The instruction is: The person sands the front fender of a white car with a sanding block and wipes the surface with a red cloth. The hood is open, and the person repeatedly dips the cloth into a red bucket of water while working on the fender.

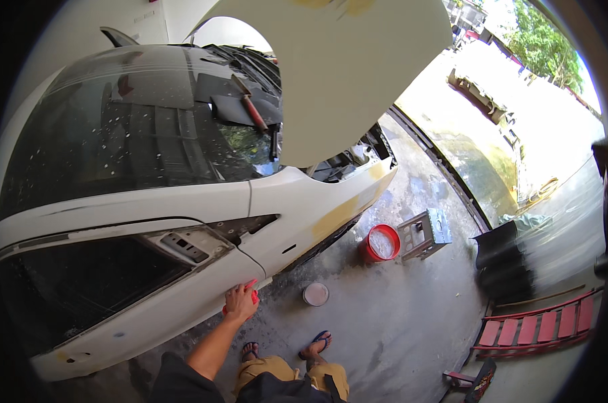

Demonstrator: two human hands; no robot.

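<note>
My left hand (239, 302) is on the white car's front door (203, 285), close to the seam with the fender. Its fingers are closed around a red hand-sized block (254, 296), which rests against the panel. Fingers cover most of the block, so its exact kind is unclear. Bare filler patches in yellow mark the fender (331, 218). My right hand is out of view.
The raised hood (357, 74) hides part of the engine bay. A knife-like tool with a red handle (254, 113) lies on the windshield. On the floor stand a round tub (315, 294), a red bucket (369, 250) and a grey stool (439, 226). A red ladder-like rack (508, 331) lies right.
</note>
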